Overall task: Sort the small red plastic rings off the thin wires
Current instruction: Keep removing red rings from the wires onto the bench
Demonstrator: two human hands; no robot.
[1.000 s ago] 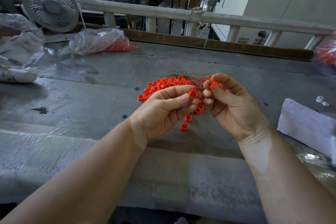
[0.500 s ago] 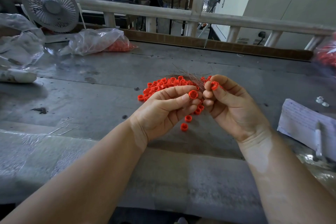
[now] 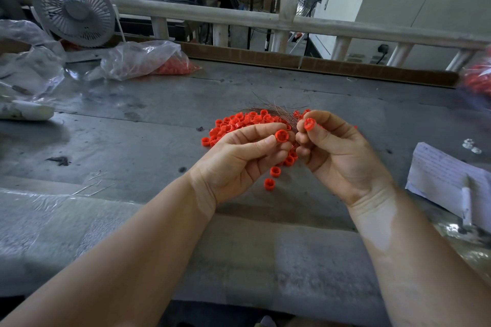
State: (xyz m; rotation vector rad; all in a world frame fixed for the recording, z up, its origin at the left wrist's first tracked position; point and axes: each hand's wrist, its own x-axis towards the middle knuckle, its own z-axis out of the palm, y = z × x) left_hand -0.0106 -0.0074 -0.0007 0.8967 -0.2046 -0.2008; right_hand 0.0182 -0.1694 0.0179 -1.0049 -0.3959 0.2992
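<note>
Item: sorting bench, head view.

Left hand (image 3: pixel 239 164): a small red plastic ring (image 3: pixel 282 136) is pinched between thumb tip and forefinger, opening turned toward the camera. The remaining fingers are curled beneath.

Right hand (image 3: pixel 342 156): a second small red plastic ring (image 3: pixel 309 124) is pinched at the fingertips, just beside the first, at 1 o'clock from it. The two hands are held close together above the grey metal tabletop (image 3: pixel 132 141).

Stock: a loose heap of red plastic rings (image 3: pixel 239 121) is spread on the table at 11 o'clock from the hands, with a tangle of thin brownish wires (image 3: pixel 273 110) lying on its far edge at 12 o'clock. Two stray rings (image 3: pixel 272 176) are seen at 6 o'clock, below the hands.

Progress: judged to be well under way. Many rings lie free, and a clear plastic bag holding red pieces (image 3: pixel 148 61) is set at 10 o'clock; a wire bundle and a sizeable heap are left.

Not determined: whether a wire passes through either held ring cannot be made out. How many heaped rings are threaded is hidden by the hands. A blurred red mass (image 3: pixel 478 79) is cut off at 3 o'clock. Writing on the white paper sheet (image 3: pixel 441 170) at 4 o'clock is illegible.
</note>
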